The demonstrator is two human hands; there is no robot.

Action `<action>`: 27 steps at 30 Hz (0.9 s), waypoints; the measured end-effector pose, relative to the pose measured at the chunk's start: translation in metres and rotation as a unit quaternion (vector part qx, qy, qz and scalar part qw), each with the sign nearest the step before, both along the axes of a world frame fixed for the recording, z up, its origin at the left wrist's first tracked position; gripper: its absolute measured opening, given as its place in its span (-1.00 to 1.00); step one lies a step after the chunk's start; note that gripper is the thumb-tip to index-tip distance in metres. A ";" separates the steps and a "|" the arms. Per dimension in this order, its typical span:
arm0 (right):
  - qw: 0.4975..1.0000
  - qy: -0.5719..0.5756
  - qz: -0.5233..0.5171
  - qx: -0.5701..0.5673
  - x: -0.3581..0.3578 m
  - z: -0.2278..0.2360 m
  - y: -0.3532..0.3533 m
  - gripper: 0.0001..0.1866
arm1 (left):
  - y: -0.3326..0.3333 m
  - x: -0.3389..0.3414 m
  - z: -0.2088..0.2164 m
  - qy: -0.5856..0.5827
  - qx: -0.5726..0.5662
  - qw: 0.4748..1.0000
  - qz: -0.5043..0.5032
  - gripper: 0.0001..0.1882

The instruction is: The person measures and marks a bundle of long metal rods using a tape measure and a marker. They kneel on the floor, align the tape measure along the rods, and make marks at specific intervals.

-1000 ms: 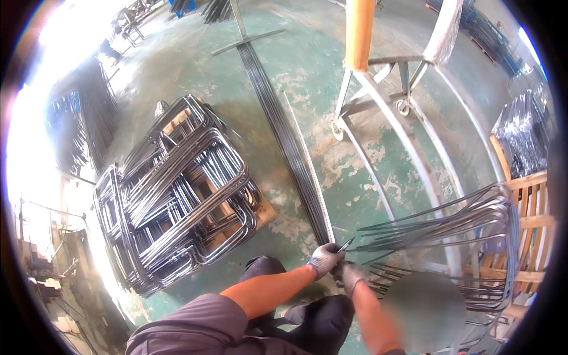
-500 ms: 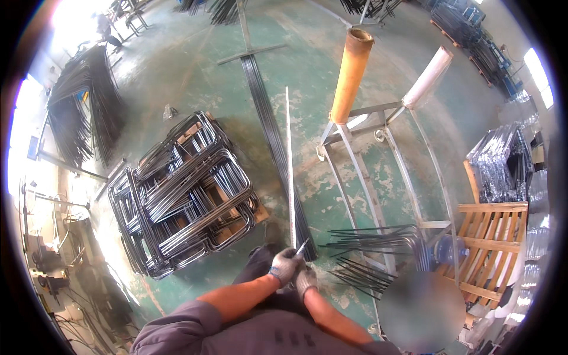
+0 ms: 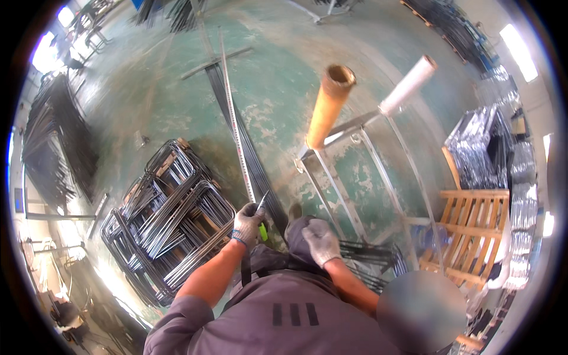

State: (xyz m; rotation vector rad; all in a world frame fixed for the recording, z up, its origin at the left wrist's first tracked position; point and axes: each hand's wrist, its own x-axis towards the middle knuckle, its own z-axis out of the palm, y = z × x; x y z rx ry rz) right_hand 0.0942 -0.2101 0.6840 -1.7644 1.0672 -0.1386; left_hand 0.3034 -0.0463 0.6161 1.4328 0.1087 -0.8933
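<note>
My left hand (image 3: pixel 248 223), in a grey knit glove, is closed on a tape measure with a bright green case (image 3: pixel 263 232). A slim, pale, pen-like stick (image 3: pixel 263 200) juts up from the same hand. The tape's long white blade (image 3: pixel 236 130) runs forward, away from me, beside a long bundle of dark metal bars (image 3: pixel 251 145). My right hand (image 3: pixel 321 241), gloved too, is at my right thigh, apart from the tape. Its fingers look stretched out with nothing visible in them, though its palm side is hidden.
A stack of bent metal tube frames (image 3: pixel 171 225) stands at left. To the right is a metal rack (image 3: pixel 337 183) with a yellow tube (image 3: pixel 331 106) and a white roll (image 3: pixel 408 86). Beyond it are a wooden pallet (image 3: pixel 467 231) and wrapped bundles (image 3: pixel 476 142).
My hands were together at the tape; now they are apart, the right one back at my thigh. The tape blade now reaches past the crossbar. The view has shifted.
</note>
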 end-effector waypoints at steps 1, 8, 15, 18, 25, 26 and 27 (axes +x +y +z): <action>0.998 0.020 -0.016 -0.051 0.021 0.033 -0.021 -0.64 | -0.003 0.016 0.000 -0.007 0.010 1.000 -0.010 -0.87; 0.949 -0.242 -0.087 -0.185 0.135 0.067 -0.233 -0.72 | -0.086 0.114 0.040 -0.030 0.090 0.994 -0.062 -0.85; 0.959 -0.283 -0.022 0.022 0.302 0.106 -0.376 -0.73 | -0.190 0.202 0.077 -0.034 0.126 0.985 -0.115 -0.69; 0.908 -0.279 -0.026 0.311 0.338 0.093 -0.400 -0.75 | -0.216 0.251 0.061 -0.042 0.118 0.983 -0.131 -0.71; 0.913 -0.034 0.178 0.365 0.380 0.052 -0.410 -0.68 | -0.300 0.418 0.022 -0.107 0.155 0.947 -0.261 -0.67; 0.927 0.067 0.194 0.315 0.395 0.067 -0.407 -0.69 | -0.310 0.444 0.015 -0.121 0.152 0.938 -0.288 -0.64; 0.930 0.172 0.193 0.259 0.402 0.078 -0.403 -0.70 | -0.332 0.475 0.040 -0.149 0.167 0.920 -0.321 -0.64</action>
